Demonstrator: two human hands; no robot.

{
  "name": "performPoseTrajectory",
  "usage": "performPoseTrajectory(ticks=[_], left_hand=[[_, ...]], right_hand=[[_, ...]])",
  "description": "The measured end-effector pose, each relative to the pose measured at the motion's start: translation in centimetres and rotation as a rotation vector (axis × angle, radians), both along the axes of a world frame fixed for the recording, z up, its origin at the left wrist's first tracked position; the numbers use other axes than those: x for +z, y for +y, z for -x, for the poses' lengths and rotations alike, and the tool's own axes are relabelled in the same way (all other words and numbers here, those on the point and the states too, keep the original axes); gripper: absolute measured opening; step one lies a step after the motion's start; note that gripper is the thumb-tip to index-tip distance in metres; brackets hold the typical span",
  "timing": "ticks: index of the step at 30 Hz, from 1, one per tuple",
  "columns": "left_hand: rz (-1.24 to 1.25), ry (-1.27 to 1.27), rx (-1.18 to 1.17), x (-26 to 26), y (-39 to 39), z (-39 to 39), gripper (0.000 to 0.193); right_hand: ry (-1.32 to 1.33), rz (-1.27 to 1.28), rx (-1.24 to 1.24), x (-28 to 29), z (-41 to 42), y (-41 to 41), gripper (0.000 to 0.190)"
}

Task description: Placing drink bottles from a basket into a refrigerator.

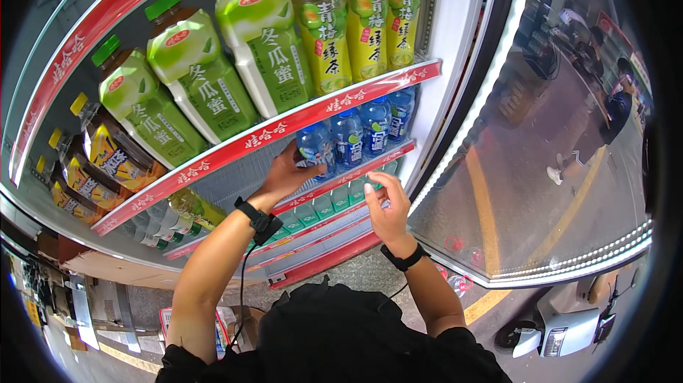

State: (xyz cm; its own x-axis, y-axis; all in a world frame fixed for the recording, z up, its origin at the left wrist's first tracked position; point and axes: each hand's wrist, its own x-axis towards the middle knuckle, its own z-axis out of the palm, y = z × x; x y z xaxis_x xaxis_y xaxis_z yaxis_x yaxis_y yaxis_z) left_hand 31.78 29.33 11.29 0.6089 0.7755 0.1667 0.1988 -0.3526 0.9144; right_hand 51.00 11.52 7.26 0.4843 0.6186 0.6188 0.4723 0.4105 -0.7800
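My left hand (291,172) is closed around a blue plastic drink bottle (316,148), the leftmost in a row on the second shelf of an open drinks cooler. The bottle stands upright or nearly so. More blue bottles (348,137) stand beside it to the right. My right hand (388,201) is raised in front of the lower shelves, fingers curled and apart, with nothing seen in it. Above, large green-labelled bottles (269,47) and yellow-green tea bottles (323,36) fill the upper shelf, whose red price strip (267,135) runs over my left hand.
Brown tea bottles (114,153) stand at left. Lower shelves hold pale green containers (323,206). The cooler's glass door (533,169) stands open at right, showing people in its glass. Beyond it are a scooter (568,327) and bottles on the ground; a cardboard box (248,324) lies by my left arm.
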Motion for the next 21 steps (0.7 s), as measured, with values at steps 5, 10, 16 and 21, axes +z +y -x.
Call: performPoseTrajectory(ticks=[5,10,16,21], left_hand=[[-0.008,-0.049,-0.041,0.0,0.0,-0.1,0.079],[-0.096,0.076,0.024,0.3,-0.5,-0.3,0.081],[-0.064,0.134,0.1,0.5,-0.7,-0.4,0.077],[-0.098,0.114,0.075,0.3,-0.8,-0.3,0.079]], right_hand=[[0.01,0.075,-0.017,-1.0,-1.5,-1.9,0.015],[0.075,0.136,0.039,-2.0,-1.1,-2.6,0.014],[0.023,0.144,0.115,-2.5,-0.5,-3.7,0.015],[0.014,0.209,0.165,-2.7,0.4,-4.7,0.018]])
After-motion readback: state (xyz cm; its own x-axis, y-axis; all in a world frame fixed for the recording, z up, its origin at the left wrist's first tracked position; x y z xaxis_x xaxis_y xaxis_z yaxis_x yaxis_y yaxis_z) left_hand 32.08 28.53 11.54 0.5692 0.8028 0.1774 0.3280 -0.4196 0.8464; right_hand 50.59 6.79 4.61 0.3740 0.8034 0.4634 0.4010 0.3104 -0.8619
